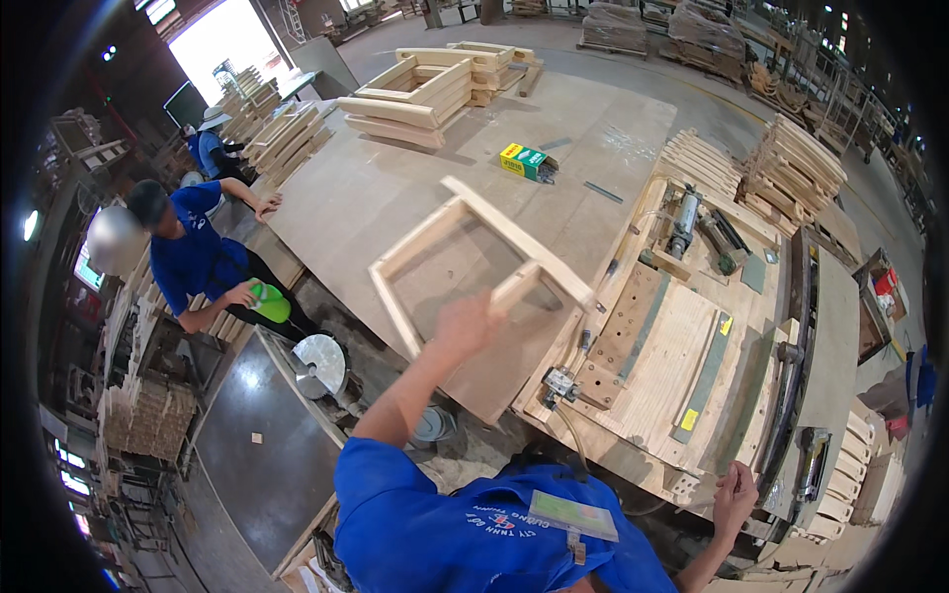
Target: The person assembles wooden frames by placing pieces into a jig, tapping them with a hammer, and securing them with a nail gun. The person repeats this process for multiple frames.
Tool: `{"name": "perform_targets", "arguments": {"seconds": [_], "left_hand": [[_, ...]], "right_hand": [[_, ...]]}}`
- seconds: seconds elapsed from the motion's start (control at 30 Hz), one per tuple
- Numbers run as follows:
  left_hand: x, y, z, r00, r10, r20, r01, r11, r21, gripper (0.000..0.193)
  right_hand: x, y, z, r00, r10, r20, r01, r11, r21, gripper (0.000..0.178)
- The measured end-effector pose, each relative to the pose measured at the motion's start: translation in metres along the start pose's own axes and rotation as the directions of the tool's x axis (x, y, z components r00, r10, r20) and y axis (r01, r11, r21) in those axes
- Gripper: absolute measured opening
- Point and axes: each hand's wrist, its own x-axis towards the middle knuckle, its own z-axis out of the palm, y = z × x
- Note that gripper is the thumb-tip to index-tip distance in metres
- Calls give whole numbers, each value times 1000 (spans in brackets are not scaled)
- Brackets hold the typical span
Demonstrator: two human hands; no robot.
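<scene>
My left hand (pixel 470 324) grips one bar of a pale wooden frame (pixel 413 240), its fingers slightly blurred. The frame is tilted above the large table (pixel 326 193), with one long bar reaching past its corners. To the right, my right hand (pixel 734 500) is by the near edge of a wooden clamping jig (pixel 657 346), its fingers curled in. Whether anything small is inside them is hidden. The jig carries a metal cylinder (pixel 684 222), a drilled wooden block and dark green strips (pixel 702 376).
Stacked wooden frames (pixel 415 94) stand at the table's far side, with a green and yellow box (pixel 528 163) nearer. At left, a co-worker in blue (pixel 203 247) holds a green object (pixel 269 302) beside a dark-topped table (pixel 262 465). Piled wooden parts (pixel 796 168) rise beyond the jig.
</scene>
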Motion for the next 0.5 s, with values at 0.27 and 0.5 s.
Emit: {"name": "perform_targets", "arguments": {"seconds": [0.27, 0.5], "left_hand": [[93, -136, -60, 768, -263, -585, 378, 922, 82, 44], [130, 36, -5, 773, 311, -554, -445, 887, -123, 34]], "right_hand": [[-20, -31, 16, 994, 47, 101, -52, 997, 48, 23], [-72, -13, 25, 992, -124, -25, 119, 984, -131, 21]]}}
